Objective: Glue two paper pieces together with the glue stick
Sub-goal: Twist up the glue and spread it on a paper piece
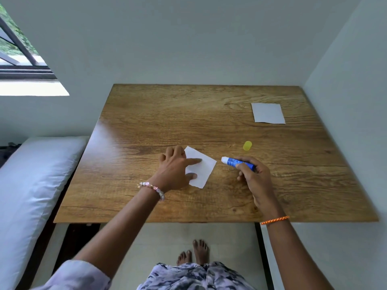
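Two white paper pieces lie well apart: left hand [174, 166] presses near paper [202, 167] with straight fingers; right hand [254, 174] grips uncapped blue glue stick [237, 162].

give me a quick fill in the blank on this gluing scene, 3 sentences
1. The right hand grips the uncapped ____ stick.
2. The left hand presses the near paper piece flat on the ____.
3. The loose cap lying beyond the right hand is ____ in colour.

Missing words: glue; table; yellow
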